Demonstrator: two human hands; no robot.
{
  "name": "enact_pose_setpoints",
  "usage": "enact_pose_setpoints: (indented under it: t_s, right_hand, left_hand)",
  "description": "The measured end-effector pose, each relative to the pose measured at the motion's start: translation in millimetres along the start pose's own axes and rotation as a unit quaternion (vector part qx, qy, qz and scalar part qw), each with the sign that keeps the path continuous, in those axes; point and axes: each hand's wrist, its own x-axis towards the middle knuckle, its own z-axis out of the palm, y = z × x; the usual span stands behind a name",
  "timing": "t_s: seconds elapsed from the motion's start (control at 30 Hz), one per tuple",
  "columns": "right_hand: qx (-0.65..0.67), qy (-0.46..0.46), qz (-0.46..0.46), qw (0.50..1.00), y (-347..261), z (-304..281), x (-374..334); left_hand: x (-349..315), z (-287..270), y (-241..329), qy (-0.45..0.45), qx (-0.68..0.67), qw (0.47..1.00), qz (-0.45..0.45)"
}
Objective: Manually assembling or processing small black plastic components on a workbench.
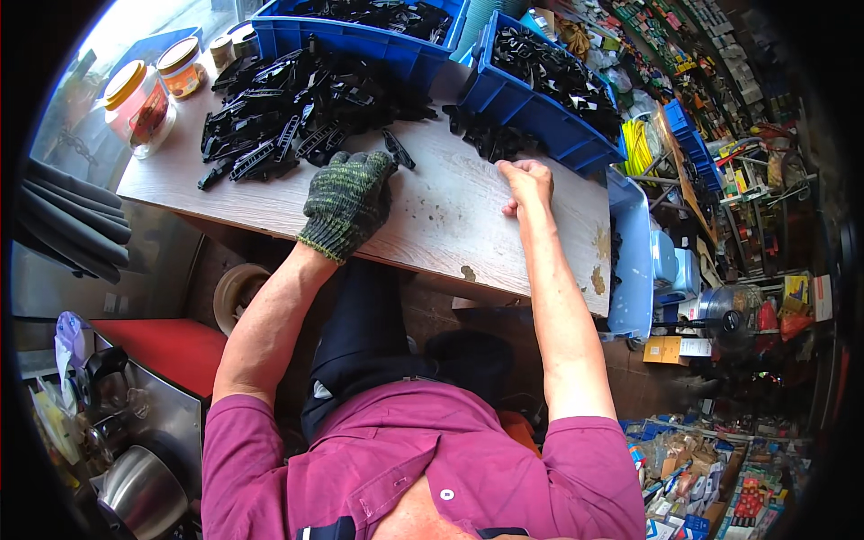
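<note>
My left hand (pixel 348 200), in a dark green-and-black knit glove, is closed over the table's near side. Whatever its curled fingers hold is hidden. Just beyond them lies a single long black plastic part (pixel 399 149). A large heap of similar black slotted parts (pixel 279 117) spreads past the glove to the far left. My bare right hand (pixel 526 184) has thumb and fingers pinched together by the table's right side; anything between them is too small to make out. Right by its fingertips sits a smaller pile of short black pieces (pixel 493 137).
Two blue crates (pixel 360 45) (pixel 540 112) full of black parts stand at the table's (pixel 441 229) far edge. Lidded jars (pixel 139 108) are at far left. A light-blue bin (pixel 630 261) hangs by the right edge. Cluttered shelves fill the right; a steel pot (pixel 144 490) is lower left.
</note>
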Motion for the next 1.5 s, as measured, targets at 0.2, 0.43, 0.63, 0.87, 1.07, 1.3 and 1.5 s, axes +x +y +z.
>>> enact_pose_setpoints:
  t_s: [0.2, 0.43, 0.63, 0.87, 1.07, 1.3, 1.5]
  right_hand:
    - [-0.125, 0.042, -0.060, 0.990, -9.1, 11.8, 2.1]
    - [-0.125, 0.050, -0.066, 0.989, 5.7, 9.4, 10.6]
    - [0.032, -0.015, -0.009, 0.999, 11.4, -5.1, -0.2]
    - [0.127, -0.108, 0.047, 0.985, 19.7, -25.7, -33.3]
    - [0.168, -0.181, 0.053, 0.968, 34.5, -34.5, -62.8]
    - [0.201, -0.271, 0.019, 0.941, 41.8, -27.6, -94.9]
    - [0.231, -0.339, -0.037, 0.911, 46.6, -19.9, -106.0]
  left_hand:
    - [0.3, -6.6, 10.7, 0.014, -0.136, 0.990, -0.021]
    - [7.0, 14.5, 30.1, -0.049, -0.098, 0.992, 0.069]
    - [8.0, 19.6, 33.7, -0.040, -0.033, 0.997, 0.061]
    - [3.6, 23.2, 34.8, -0.063, -0.056, 0.996, 0.038]
    - [18.2, 17.6, 34.6, -0.103, -0.053, 0.990, -0.077]
    - [-14.8, 34.8, 49.3, 0.081, -0.354, 0.925, -0.110]
    - [-20.5, 29.7, 84.1, -0.013, -0.369, 0.928, -0.038]
